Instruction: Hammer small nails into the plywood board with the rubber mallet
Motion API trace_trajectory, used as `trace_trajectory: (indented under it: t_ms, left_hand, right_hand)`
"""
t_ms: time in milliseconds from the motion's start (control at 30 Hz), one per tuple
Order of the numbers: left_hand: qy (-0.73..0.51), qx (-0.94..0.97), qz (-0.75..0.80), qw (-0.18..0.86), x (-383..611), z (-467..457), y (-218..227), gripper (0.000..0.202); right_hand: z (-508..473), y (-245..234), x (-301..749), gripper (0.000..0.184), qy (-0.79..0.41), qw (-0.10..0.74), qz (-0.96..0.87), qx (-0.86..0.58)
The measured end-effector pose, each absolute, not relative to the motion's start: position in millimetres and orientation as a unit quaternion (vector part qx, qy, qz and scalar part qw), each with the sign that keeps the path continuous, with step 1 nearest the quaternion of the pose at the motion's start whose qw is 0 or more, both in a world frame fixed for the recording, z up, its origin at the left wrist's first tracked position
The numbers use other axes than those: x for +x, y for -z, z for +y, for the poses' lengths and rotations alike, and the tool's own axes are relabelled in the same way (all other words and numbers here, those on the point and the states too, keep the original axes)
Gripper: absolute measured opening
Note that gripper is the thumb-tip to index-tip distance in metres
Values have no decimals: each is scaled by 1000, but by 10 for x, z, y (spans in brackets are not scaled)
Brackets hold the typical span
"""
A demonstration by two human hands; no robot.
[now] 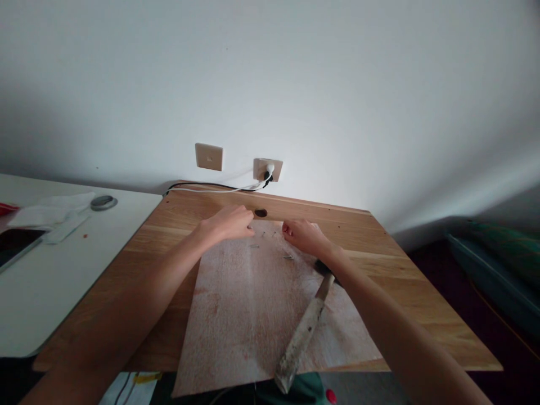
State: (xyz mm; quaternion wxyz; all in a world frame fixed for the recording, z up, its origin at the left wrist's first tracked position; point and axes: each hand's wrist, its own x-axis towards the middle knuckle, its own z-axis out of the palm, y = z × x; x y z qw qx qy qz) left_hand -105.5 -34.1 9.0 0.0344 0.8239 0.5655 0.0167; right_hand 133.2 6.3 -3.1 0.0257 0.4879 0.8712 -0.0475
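Observation:
A thin, pale-faced wooden board (236, 304) lies on the wooden desk, its near edge overhanging the front. Near its far edge my left hand (234, 223) is closed, fingers curled; anything inside them is hidden. My right hand (304, 233) is curled closed across from it, at the far right part of the board, and its grip is also hidden. Between the hands, a few small nails (264, 234) appear to stand in the board. Loose nails (288, 257) lie closer to me. A hammer (301, 337) rests diagonally on the board, its dark head partly covered by my right forearm.
The wooden desk (400, 287) meets the wall, with a cable hole (261, 213) at the back. Cables run to a wall socket (268, 169). On the left, a white table (122, 247) holds a roll of tape (103, 203), tissue and a dark-screened device (19, 244).

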Motion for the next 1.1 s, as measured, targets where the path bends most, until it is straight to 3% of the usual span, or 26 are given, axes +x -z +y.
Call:
trace_trajectory:
  t_ms: [133, 333, 433, 533, 667, 767, 933, 1100]
  left_hand:
    - [-43, 830, 555, 38, -1064, -346, -154, 19]
    - [-15, 869, 463, 174, -906, -527, -252, 10]
    - [29, 875, 445, 188, -768, -651, -317, 23]
    - [7, 872, 450, 192, -744, -662, -341, 31]
    - [-65, 863, 480, 146, -891, -486, -216, 13]
    - [-82, 855, 503, 94, -1006, -337, -41, 22]
    - [-90, 873, 464, 123, -1039, -231, 160, 23]
    - [-103, 877, 456, 114, -994, -223, 169, 22]
  right_hand:
    - [30, -51, 1358, 18, 81, -10, 889, 450]
    - [-192, -128, 1378, 14, 179, 23, 924, 338]
    - [-261, -146, 1401, 26, 197, 44, 925, 323]
    - [-229, -145, 1418, 23, 178, 32, 916, 357]
    - [-127, -101, 1356, 22, 92, -12, 886, 454]
    - [-95, -45, 1243, 26, 45, -14, 866, 498]
    - [-107, 50, 1093, 31, 26, 17, 866, 498]
    - [-84, 40, 1054, 21, 34, 21, 883, 468]
